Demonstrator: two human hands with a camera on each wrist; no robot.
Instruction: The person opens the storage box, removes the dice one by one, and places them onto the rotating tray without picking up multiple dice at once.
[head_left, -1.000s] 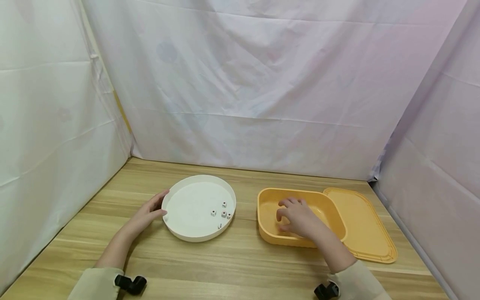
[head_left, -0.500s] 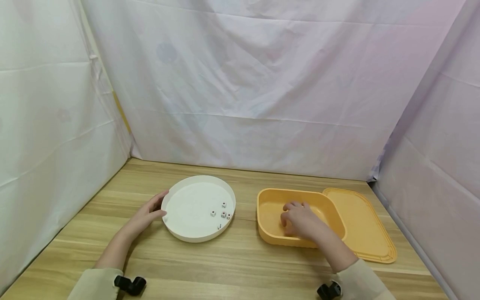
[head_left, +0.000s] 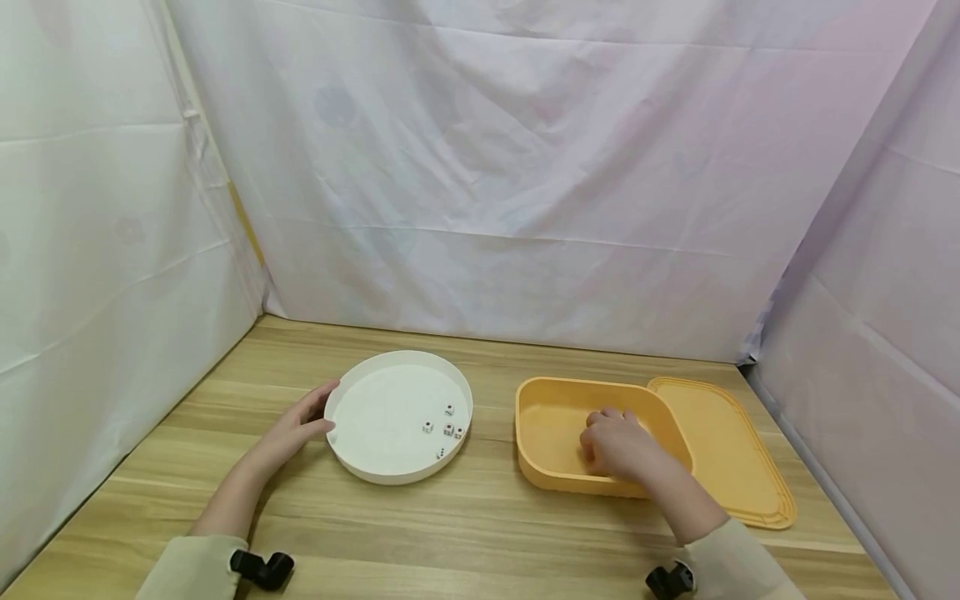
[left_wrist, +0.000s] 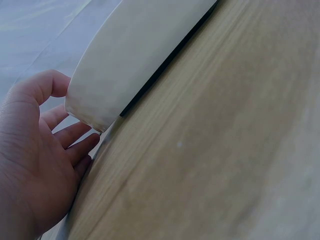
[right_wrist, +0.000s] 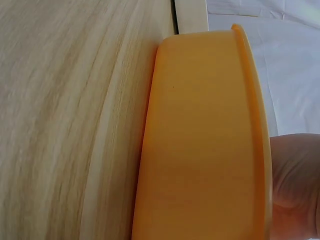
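Head view with both wrist views. The left hand (head_left: 288,433) rests against the near-left rim of the round white tray (head_left: 375,400), its fingers (left_wrist: 75,135) relaxed and spread along the outer wall, the thumb hooked over the rim; this contact is unchanged from the earlier frames. Four dice (head_left: 447,429) lie inside the tray on the side far from these fingers, near its right wall. The right hand (head_left: 618,446) lies inside the orange box (head_left: 540,417), fingers curled downward toward the floor of the box; whether they hold anything cannot be told, since the fingertips are hidden. Compared with one second ago, this hand has drawn rightward from the middle of the box toward its right wall, and the fingers, then spread, are now gathered. The orange lid (head_left: 738,454) lies flat on the worktop (head_left: 465,533), just beyond the right hand, touching the box's right edge. Tray and box stand apart.
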